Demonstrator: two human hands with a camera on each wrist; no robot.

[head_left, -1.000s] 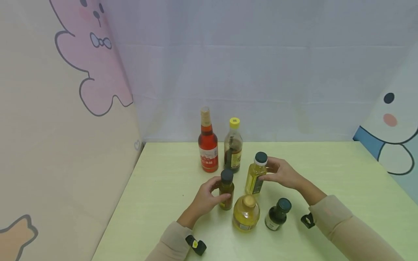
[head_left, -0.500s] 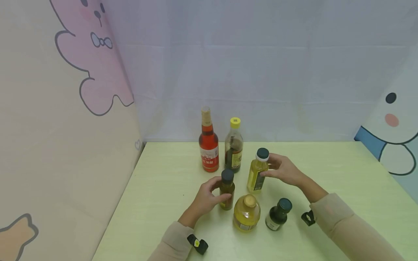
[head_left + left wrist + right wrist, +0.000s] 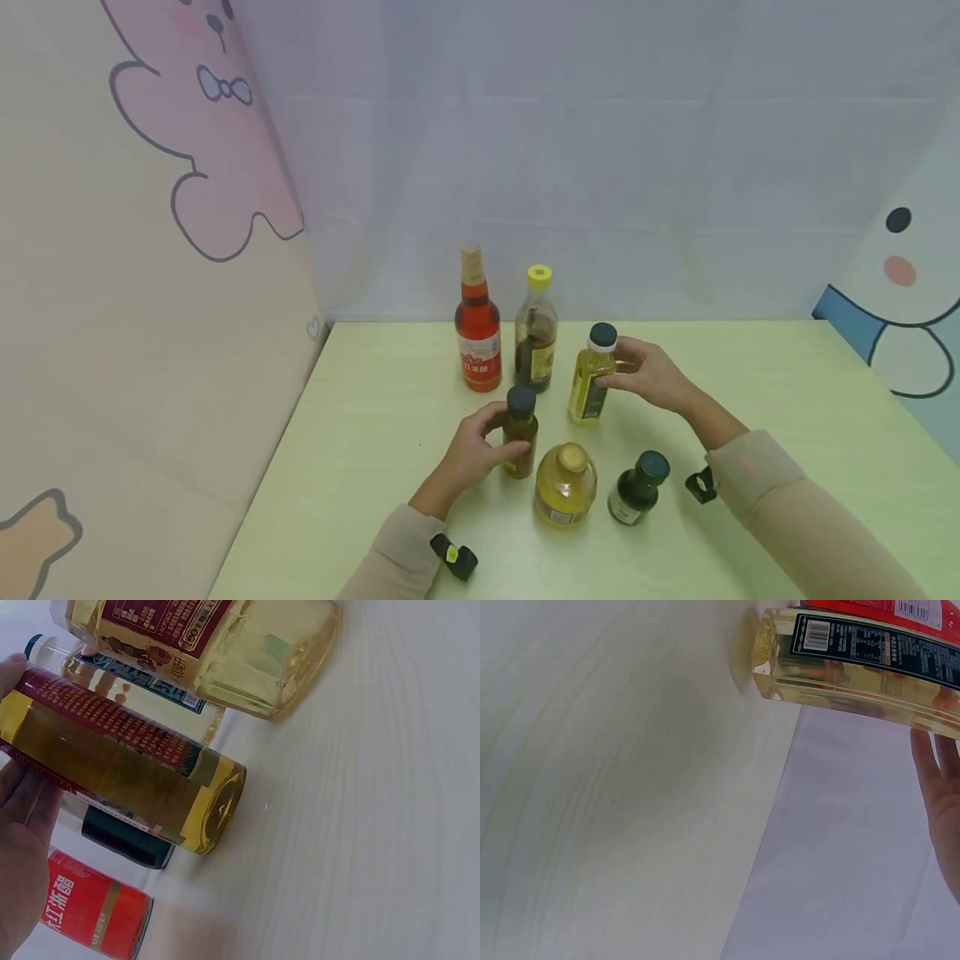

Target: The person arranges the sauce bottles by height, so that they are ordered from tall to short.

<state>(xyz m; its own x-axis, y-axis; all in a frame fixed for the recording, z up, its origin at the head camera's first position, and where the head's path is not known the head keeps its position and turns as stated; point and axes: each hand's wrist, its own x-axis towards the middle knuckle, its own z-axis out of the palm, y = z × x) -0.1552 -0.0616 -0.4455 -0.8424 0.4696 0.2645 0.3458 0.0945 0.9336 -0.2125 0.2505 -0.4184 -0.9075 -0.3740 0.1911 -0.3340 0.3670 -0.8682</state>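
Note:
My left hand (image 3: 472, 454) grips an amber bottle (image 3: 519, 437) with a black cap around its upper body, the bottle upright. In the left wrist view that amber bottle (image 3: 112, 746) shows a red printed label. To the right, my right hand (image 3: 648, 377) holds a squarish bottle of yellow oil (image 3: 587, 387) with a dark green cap, thumb and fingers on opposite sides. In the right wrist view the oil bottle (image 3: 855, 656) has a dark label with a barcode, and its base is close to the tabletop. Between and in front of the hands stands a rounded yellow oil bottle (image 3: 564, 492) with a gold cap.
Behind stand a red vinegar bottle (image 3: 478, 342) and a dark sauce bottle (image 3: 535, 350) with a yellow cap. A small dark bottle (image 3: 632, 496) with a green cap is at front right. The pale table (image 3: 360, 450) meets a white curtain (image 3: 600, 167) at its back edge.
My right hand has moved the squarish oil bottle farther back and slightly right, away from the rounded bottle. The left hand and its amber bottle have stayed nearly in place.

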